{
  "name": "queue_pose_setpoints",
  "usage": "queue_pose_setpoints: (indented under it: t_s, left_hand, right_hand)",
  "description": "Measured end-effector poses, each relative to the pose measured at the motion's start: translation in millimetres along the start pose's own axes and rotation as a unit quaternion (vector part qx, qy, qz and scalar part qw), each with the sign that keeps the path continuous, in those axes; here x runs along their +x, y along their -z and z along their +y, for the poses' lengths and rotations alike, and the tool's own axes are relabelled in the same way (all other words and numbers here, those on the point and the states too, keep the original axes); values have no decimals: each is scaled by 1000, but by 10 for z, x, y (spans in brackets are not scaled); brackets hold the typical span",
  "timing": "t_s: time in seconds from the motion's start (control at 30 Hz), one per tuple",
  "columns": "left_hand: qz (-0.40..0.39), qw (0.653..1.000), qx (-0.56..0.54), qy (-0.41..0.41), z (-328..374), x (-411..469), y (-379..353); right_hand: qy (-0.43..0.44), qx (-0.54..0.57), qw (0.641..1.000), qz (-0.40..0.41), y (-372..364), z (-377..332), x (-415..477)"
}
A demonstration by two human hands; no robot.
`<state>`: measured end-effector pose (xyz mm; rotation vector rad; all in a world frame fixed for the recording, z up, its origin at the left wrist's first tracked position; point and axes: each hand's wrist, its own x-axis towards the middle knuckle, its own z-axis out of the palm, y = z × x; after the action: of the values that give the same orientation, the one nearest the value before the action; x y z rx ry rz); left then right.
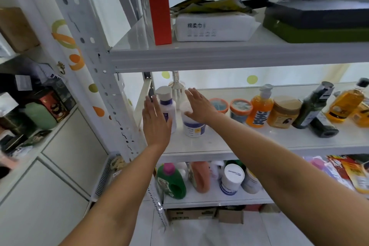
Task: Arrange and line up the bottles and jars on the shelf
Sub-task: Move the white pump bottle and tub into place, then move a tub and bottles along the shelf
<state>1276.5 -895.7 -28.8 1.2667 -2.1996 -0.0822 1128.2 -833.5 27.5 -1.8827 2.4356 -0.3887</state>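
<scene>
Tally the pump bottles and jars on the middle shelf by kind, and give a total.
Pump bottles: 3 (white pump bottle, clear pump bottle, orange pump bottle)
Jars: 4 (white jar, two orange-rimmed jars, amber jar)
Total: 7

A white pump bottle with a purple label [169, 107] stands upright at the nine o'clock end of the middle shelf [259, 143], with a clear silver-topped pump bottle [176, 85] at its one o'clock and a white tub with a blue label [193, 128] just beside it at its three o'clock. Toward three o'clock from the tub, a loose row is formed by one orange-rimmed jar [219, 105], a second orange-rimmed jar [240, 109], an orange pump bottle [259, 111], a tan-lidded amber jar [283, 115] and a dark green bottle [312, 109]. At the green bottle's five o'clock a dark bottle [323, 128] appears to be laid on its side, and an amber bottle with a black cap [347, 104] is seen at the three o'clock end.
</scene>
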Motion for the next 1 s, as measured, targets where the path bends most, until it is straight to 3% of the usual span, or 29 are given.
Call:
queue_pose_setpoints:
  t_s: [0.07, 0.17, 0.27, 0.37, 0.63, 1.0]
  left_hand:
    - [7, 996, 1, -85, 126, -79, 10]
    - [-85, 979, -1, -184, 470, -146, -4]
    - [-200, 959, 2, -201, 964, -233, -65]
    - [-258, 947, 0, -193, 1554, -395, -157]
    - [-288, 921, -19, -262, 3121, -1058, -481]
    - [-334, 878, -56, -340, 4546, -1294, -922]
  right_hand:
    - [-7, -71, 997, -1, 11, 209, -139]
    - [-15, -112, 994, -10, 78, 517, -408]
    - [-29, -106, 994, -8, 224, 877, -741]
    - [-54, -89, 995, -8, 408, 1296, -1165]
    - [-160, -78, 984, -20, 648, 2464, -2305]
    - [-272, -69, 960, -16, 962, 3761, -2992]
